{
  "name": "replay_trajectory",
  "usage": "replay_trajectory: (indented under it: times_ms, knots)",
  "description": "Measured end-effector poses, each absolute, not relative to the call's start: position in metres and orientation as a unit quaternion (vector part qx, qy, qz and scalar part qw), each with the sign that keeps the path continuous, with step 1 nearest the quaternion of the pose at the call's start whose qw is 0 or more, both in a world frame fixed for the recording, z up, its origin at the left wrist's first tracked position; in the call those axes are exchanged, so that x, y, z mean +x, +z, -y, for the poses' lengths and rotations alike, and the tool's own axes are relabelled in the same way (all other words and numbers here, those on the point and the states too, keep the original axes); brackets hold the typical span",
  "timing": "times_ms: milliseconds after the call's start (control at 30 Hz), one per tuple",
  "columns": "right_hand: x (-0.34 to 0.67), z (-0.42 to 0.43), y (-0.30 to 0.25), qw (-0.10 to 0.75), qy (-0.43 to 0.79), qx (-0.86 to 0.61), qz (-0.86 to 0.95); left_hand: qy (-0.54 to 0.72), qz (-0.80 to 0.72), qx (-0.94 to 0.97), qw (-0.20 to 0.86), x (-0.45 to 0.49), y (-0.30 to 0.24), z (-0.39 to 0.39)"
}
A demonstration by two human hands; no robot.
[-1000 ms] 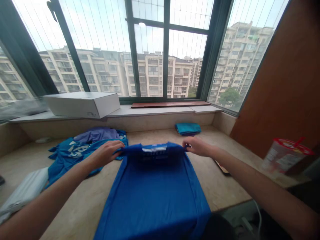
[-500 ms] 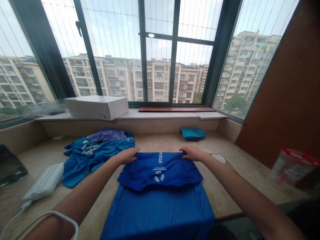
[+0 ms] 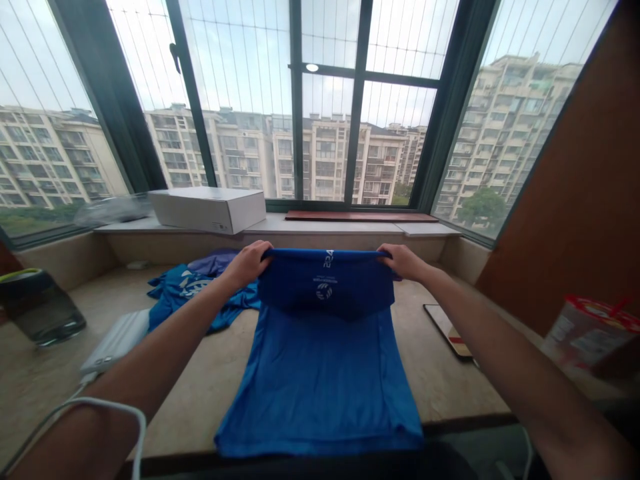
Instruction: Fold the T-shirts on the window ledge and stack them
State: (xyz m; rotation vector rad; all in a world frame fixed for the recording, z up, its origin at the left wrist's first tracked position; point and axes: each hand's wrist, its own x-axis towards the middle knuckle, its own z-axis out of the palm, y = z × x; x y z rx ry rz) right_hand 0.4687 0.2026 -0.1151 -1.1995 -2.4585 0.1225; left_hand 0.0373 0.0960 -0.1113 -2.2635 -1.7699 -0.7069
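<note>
A blue shirt [image 3: 323,373] with white print hangs stretched between my two hands. Its upper part is folded over toward me, so the printed flap lies on top of the plain lower part. My left hand [image 3: 249,262] is closed on the left end of the top fold. At the right end, my right hand [image 3: 404,260] grips the same fold, thumb and fingers pinched. The fold is raised off the counter, while the lower hem comes down near the counter's front edge. Behind my left arm lies a crumpled blue shirt [image 3: 183,283] with white print, beside a purple cloth [image 3: 214,262].
On the left stand a dark bottle [image 3: 45,307] and a white power bank [image 3: 115,340] with a cable [image 3: 107,402]. A phone [image 3: 447,330] and a red-lidded cup [image 3: 593,333] are on the right. A white box [image 3: 205,210] sits on the windowsill [image 3: 320,227].
Both hands have lifted the folded top edge of the shirt up and away from me. The lower hem has come into view, and the small folded cloth behind is now mostly hidden.
</note>
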Motion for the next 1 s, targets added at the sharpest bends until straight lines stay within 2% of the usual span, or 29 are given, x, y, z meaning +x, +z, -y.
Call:
replay_trajectory:
  times_ms: [133, 367, 467, 600, 733, 800, 900, 1000]
  knots:
    - [0.471, -0.173, -0.118, 0.261, 0.043, -0.396, 0.879, -0.276, 0.564, -0.773, 0.091, 0.038, -0.119, -0.06]
    - [0.496, -0.079, -0.199, 0.111, 0.062, -0.295, 0.947, -0.167, 0.502, -0.847, 0.051, 0.047, -0.192, 0.043]
    - [0.507, -0.051, -0.22, 0.08, 0.089, -0.281, 0.952, -0.116, 0.478, -0.87, 0.043, 0.056, -0.212, 0.078]
    - [0.517, -0.03, -0.207, 0.089, 0.113, -0.264, 0.954, -0.101, 0.467, -0.878, 0.012, 0.064, -0.207, 0.109]
    - [0.522, -0.01, -0.187, 0.019, 0.187, -0.244, 0.951, -0.084, 0.435, -0.893, -0.074, 0.064, -0.193, 0.132]
    - [0.519, 0.001, -0.189, 0.026, 0.204, -0.258, 0.944, -0.075, 0.421, -0.899, -0.094, 0.063, -0.197, 0.14]
    - [0.509, 0.01, -0.205, 0.047, 0.203, -0.261, 0.943, -0.075, 0.415, -0.903, -0.082, 0.059, -0.216, 0.149]
    - [0.497, -0.002, -0.23, 0.059, 0.165, -0.248, 0.953, -0.115, 0.421, -0.9, -0.015, 0.06, -0.239, 0.156]
